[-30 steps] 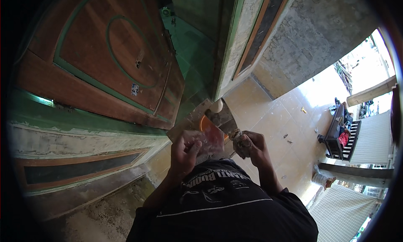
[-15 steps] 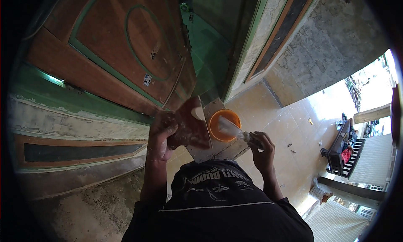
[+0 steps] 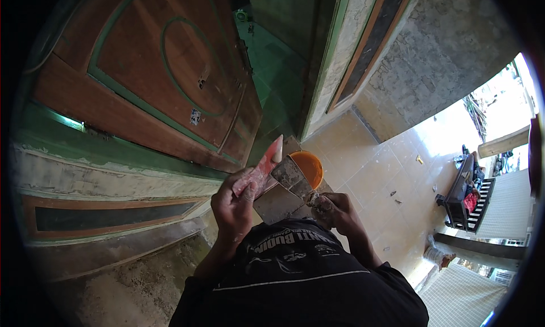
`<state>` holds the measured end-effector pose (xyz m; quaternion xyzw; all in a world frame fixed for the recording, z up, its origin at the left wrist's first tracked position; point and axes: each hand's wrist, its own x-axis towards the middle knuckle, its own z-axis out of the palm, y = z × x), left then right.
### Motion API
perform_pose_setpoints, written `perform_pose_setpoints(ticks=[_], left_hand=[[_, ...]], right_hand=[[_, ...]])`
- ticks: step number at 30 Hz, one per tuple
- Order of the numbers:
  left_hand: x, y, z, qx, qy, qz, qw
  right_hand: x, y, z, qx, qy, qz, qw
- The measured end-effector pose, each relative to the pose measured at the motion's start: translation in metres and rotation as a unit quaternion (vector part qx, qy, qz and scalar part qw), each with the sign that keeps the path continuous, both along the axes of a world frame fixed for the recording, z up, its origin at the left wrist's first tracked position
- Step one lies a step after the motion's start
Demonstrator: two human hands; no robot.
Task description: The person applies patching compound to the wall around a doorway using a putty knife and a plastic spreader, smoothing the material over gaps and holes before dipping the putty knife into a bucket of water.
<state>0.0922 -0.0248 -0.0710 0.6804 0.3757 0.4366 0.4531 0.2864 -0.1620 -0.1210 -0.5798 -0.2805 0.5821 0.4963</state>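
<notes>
- The red board (image 3: 262,169) stands tilted just in front of the chest, its tip pointing up toward the door (image 3: 164,83).
- The left hand (image 3: 234,205) is closed around the board's lower end.
- The right hand (image 3: 335,209) grips the handle of a scraper (image 3: 289,176); its blade lies against the board.
- An orange bucket (image 3: 309,167) sits on the tiled floor (image 3: 374,179) just behind the blade.
- A bench (image 3: 462,193) stands well apart at right.
</notes>
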Motion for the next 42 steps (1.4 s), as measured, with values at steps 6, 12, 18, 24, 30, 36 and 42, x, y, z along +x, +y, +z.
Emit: perform_pose_setpoints(ticks=[6,12,18,24,30,36,42], left_hand=[[-0.005,-0.002,-0.012,0.038,0.035,-0.04,0.998],[-0.016,0.01,-0.016,0.111,0.074,-0.11,0.985],[-0.017,0.02,-0.011,0.221,0.099,-0.138,0.96],[-0.045,0.03,-0.024,0.228,0.135,-0.121,0.957],[-0.047,0.024,-0.031,-0.092,-0.075,0.044,0.992],[-0.021,0.008,-0.014,-0.314,-0.256,-0.008,0.914],[-0.023,0.011,-0.023,-0.286,-0.245,-0.07,0.924]], right_hand=[[0.003,0.009,0.003,0.019,0.069,-0.037,0.997],[0.007,0.01,-0.006,0.024,0.062,-0.018,0.998],[0.006,0.014,0.002,0.023,0.04,-0.018,0.999],[0.013,0.016,0.011,0.069,0.062,-0.004,0.996],[0.006,0.022,0.007,0.104,0.049,-0.031,0.993],[-0.015,0.033,0.007,0.145,0.109,-0.031,0.983],[-0.026,0.034,0.008,0.147,0.091,-0.052,0.984]])
